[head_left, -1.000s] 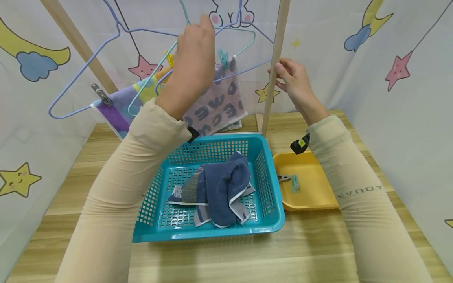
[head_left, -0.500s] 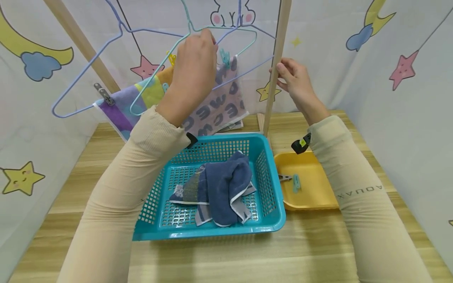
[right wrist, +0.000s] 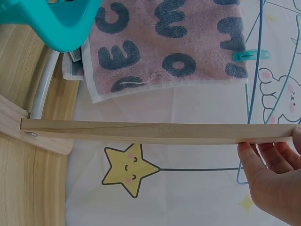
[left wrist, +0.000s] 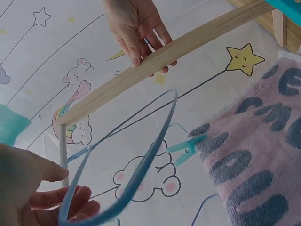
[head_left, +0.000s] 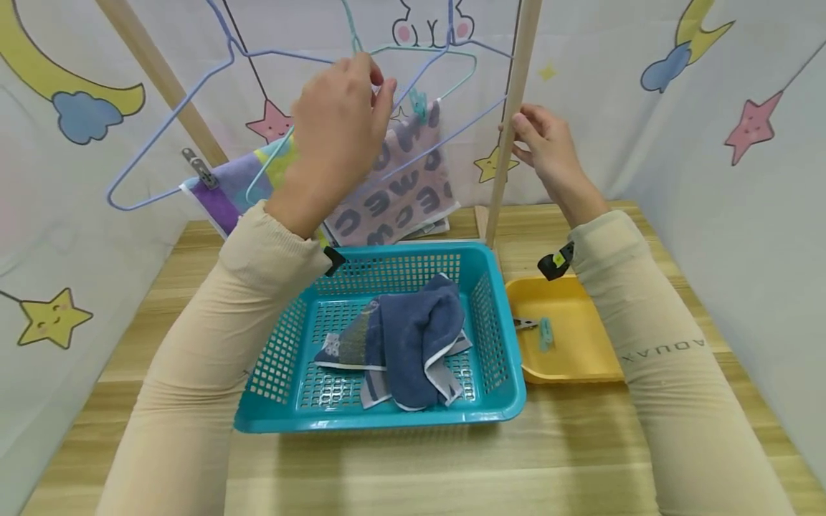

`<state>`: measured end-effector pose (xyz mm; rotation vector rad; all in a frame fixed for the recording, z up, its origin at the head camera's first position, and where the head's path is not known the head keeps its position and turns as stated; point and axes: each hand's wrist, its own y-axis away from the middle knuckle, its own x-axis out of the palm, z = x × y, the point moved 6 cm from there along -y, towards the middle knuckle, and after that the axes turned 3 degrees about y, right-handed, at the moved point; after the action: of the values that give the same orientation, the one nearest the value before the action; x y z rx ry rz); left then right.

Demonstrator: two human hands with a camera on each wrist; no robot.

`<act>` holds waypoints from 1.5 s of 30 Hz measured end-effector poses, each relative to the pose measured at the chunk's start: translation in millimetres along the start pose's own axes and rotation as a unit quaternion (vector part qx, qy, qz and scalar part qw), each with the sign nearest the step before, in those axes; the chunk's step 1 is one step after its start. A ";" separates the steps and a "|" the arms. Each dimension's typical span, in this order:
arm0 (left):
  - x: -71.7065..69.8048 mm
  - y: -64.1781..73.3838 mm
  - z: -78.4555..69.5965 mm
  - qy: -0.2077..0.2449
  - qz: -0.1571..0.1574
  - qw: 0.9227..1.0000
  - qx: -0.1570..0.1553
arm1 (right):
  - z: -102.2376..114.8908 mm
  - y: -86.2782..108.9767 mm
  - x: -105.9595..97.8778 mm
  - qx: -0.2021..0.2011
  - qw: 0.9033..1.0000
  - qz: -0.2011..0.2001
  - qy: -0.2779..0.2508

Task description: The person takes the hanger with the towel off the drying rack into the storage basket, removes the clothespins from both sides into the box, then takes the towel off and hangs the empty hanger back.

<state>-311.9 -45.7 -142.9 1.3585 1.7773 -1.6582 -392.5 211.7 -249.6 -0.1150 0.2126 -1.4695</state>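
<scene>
My right hand (head_left: 548, 154) grips the wooden post (head_left: 506, 143) on the right, thumb on one side and fingers behind. My left hand (head_left: 338, 136) is raised among the hangers, its thumb and fingers apart and loosely bent. In the left wrist view, a blue hanger (left wrist: 146, 162) passes in front of those fingers; nothing shows pinched between them. A green hanger (head_left: 461, 79) and another blue hanger (head_left: 142, 154) hang nearby. The pink lettered towel (head_left: 406, 183) hangs from a teal clip (head_left: 418, 105), and a grey clip (head_left: 201, 170) holds a multicoloured towel (head_left: 226, 190), partly hidden by my left arm.
Below the hangers stands a teal basket (head_left: 510, 358) with a crumpled navy towel (head_left: 413, 351) inside. To its right, a yellow tray (head_left: 584, 344) holds a teal clip (head_left: 546, 334) and a metal clip (head_left: 525, 324). A second wooden post (head_left: 161, 79) rises at the left.
My left hand has come down from its height of a second ago and shifted left, its thumb now spread from the fingers. My right hand keeps its grip on the post. The head view has shifted slightly.
</scene>
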 end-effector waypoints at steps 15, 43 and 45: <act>-30.3 6.5 64.9 -0.027 -0.027 0.997 -0.064 | -0.2 -1.2 -2.6 0.010 1.000 -0.004 -0.030; 13.9 28.1 109.2 0.272 0.071 0.957 -0.067 | -4.7 -0.9 -13.8 0.015 0.999 -0.016 -0.033; 14.3 28.7 110.4 0.271 0.073 0.957 -0.074 | -4.6 -1.2 -13.6 0.017 0.999 -0.016 -0.032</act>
<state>-332.9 -144.4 -198.0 1.9492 1.9692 -1.1117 -395.8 225.3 -252.9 -0.1385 0.1353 -1.4985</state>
